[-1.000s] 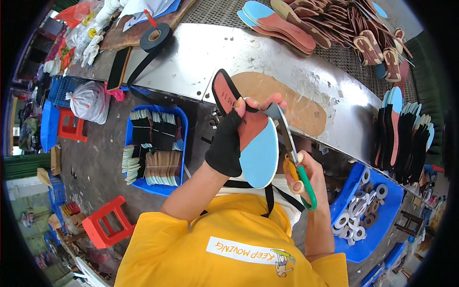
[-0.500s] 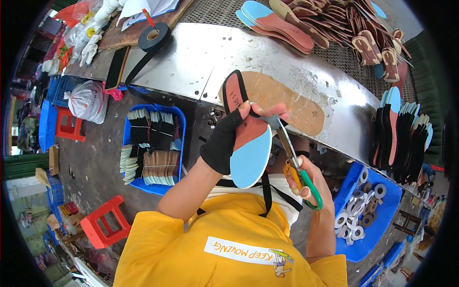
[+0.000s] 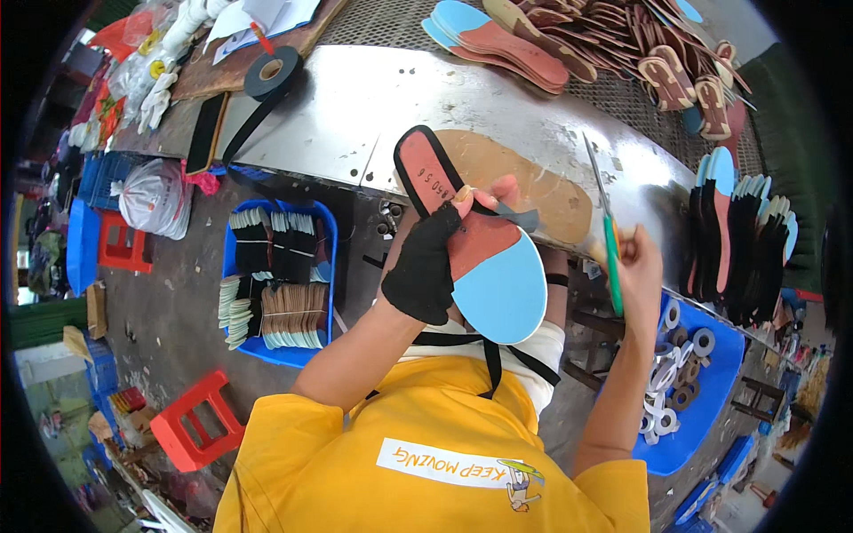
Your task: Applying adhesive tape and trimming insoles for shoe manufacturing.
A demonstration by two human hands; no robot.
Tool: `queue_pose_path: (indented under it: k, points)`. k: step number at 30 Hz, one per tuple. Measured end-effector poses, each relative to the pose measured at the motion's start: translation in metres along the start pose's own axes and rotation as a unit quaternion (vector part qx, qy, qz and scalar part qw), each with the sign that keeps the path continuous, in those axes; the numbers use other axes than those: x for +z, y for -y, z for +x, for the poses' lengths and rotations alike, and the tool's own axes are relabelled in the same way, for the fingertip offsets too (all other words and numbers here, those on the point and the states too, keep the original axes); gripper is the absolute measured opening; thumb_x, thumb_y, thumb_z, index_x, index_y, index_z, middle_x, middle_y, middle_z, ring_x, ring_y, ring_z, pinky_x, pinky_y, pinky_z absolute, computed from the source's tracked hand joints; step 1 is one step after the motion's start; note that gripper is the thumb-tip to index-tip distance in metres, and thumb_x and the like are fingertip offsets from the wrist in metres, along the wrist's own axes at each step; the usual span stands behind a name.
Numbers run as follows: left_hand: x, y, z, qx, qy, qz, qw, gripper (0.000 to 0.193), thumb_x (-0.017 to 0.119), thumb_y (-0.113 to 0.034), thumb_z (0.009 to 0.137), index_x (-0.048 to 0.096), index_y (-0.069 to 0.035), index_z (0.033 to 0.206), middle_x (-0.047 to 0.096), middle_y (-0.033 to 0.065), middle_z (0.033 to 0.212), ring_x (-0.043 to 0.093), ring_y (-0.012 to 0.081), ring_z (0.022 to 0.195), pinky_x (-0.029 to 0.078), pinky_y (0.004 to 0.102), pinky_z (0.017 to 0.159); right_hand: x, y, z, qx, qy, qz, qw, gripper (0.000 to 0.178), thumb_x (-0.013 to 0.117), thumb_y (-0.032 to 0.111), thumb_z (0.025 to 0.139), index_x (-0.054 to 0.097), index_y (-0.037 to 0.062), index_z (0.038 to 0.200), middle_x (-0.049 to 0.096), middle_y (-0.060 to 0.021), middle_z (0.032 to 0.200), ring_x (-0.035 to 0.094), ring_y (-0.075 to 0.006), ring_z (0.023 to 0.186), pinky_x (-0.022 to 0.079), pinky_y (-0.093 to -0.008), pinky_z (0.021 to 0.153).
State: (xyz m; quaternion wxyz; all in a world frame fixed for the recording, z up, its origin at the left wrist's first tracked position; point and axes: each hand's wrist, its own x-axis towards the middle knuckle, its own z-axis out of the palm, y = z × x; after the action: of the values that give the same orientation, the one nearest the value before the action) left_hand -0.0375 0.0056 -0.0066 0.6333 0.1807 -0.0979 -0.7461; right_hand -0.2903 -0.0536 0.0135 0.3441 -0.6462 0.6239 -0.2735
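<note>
My left hand, in a black fingerless glove, grips a shoe insole by its middle. The insole has a light blue, wide end toward me and a reddish-brown narrow end pointing up and left. Black tape edges the narrow end, and its loose tail sticks out to the right past my fingertips. My bare right hand holds scissors with a green handle; the blades point away from me and lie apart from the insole. An orange handle part is mostly hidden.
A metal-topped table bears a brown insole-shaped board, a tape roll, and insole stacks. Taped insoles stand at the right. Blue bins hold bundled insoles on the left, small rolls on the right. A red stool stands lower left.
The scissors have moved right, away from the tape at the insole, and turned upright with my right hand. The insole has shifted slightly right, and the tape's short tail now hangs free.
</note>
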Motion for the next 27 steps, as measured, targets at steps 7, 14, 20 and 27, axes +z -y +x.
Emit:
queue_pose_path:
  k: [7, 14, 20, 27]
  points:
    - [0.009, 0.012, 0.000, 0.039, -0.027, 0.077, 0.996, 0.028, 0.054, -0.028, 0.095, 0.056, -0.002, 0.107, 0.058, 0.0103, 0.123, 0.062, 0.0212, 0.103, 0.050, 0.0351, 0.090, 0.031, 0.059, -0.015, -0.133, 0.097, 0.232, 0.959, 0.022, 0.065, -0.004, 0.081, 0.063, -0.0042, 0.103, 0.060, -0.0059, 0.100, 0.059, -0.0109, 0.092, 0.049, -0.0247, 0.076]
    - [0.017, 0.008, -0.003, 0.021, -0.080, 0.132, 0.988, 0.027, 0.055, -0.027, 0.096, 0.056, -0.004, 0.109, 0.066, 0.0138, 0.098, 0.066, 0.0206, 0.091, 0.054, 0.0327, 0.080, 0.040, 0.058, -0.023, -0.229, 0.042, 0.220, 0.947, 0.020, 0.064, -0.010, 0.080, 0.064, -0.0036, 0.100, 0.061, -0.0064, 0.091, 0.059, -0.0095, 0.076, 0.048, -0.0200, 0.063]
    - [0.011, 0.008, -0.002, 0.053, -0.066, 0.188, 0.979, 0.020, 0.056, -0.019, 0.095, 0.058, -0.001, 0.103, 0.065, 0.0122, 0.093, 0.067, 0.0206, 0.085, 0.055, 0.0340, 0.077, 0.029, 0.054, -0.023, -0.264, 0.084, 0.262, 0.924, 0.008, 0.061, 0.002, 0.083, 0.064, -0.0027, 0.089, 0.063, -0.0053, 0.082, 0.058, -0.0106, 0.070, 0.045, -0.0211, 0.059]
    - [0.017, 0.011, -0.005, 0.090, -0.057, 0.268, 0.958, 0.013, 0.067, -0.013, 0.089, 0.065, -0.005, 0.099, 0.067, 0.0030, 0.098, 0.061, 0.0086, 0.085, 0.049, 0.0246, 0.076, 0.033, 0.074, -0.007, -0.060, 0.265, 0.182, 0.945, 0.033, 0.067, 0.024, 0.086, 0.055, 0.0020, 0.065, 0.047, 0.0040, 0.058, 0.040, -0.0053, 0.055, 0.032, -0.0250, 0.049]
